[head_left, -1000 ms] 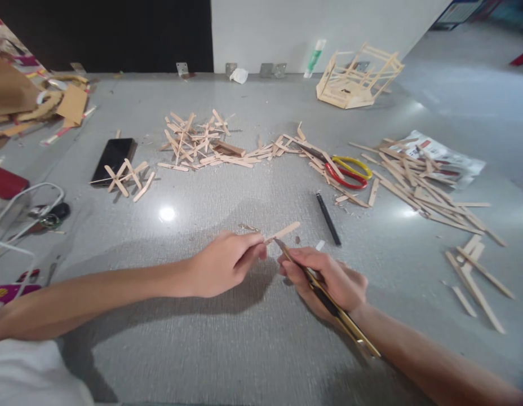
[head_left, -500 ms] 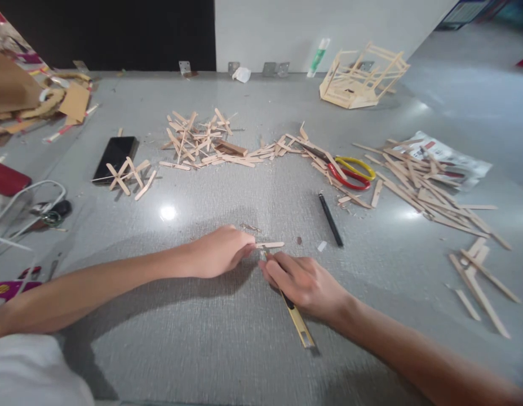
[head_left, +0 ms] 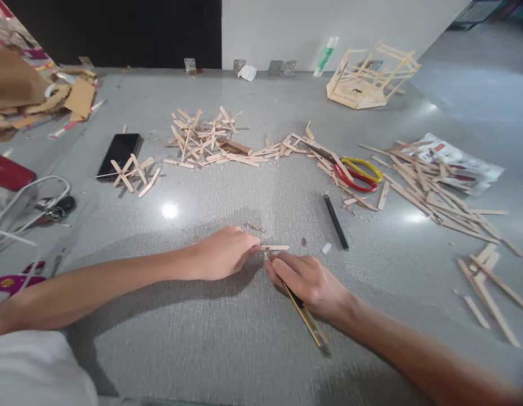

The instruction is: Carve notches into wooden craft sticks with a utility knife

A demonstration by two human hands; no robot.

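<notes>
A short wooden craft stick (head_left: 276,248) pokes out to the right from my left hand (head_left: 230,251), whose fingers are closed on it. Just below and to the right, my right hand (head_left: 306,279) is wrapped round a yellow utility knife (head_left: 309,322). The knife's back end slants toward me, and its front points up at the stick. My fingers cover most of the blade, so I cannot tell whether it touches the wood. Small shavings (head_left: 253,227) lie just beyond my left hand.
A black pen (head_left: 336,221) lies beyond my right hand. Farther back are scissors (head_left: 358,173), heaped craft sticks (head_left: 202,138), a phone (head_left: 120,156) and a wooden stick frame (head_left: 363,101). More sticks (head_left: 434,197) lie by a plastic packet (head_left: 477,169). Cables (head_left: 61,181) sit left.
The knife in my right hand has turned, its back end swinging right and its body tilting onto its edge. My left hand still holds the stick. The whole view has shifted slightly.
</notes>
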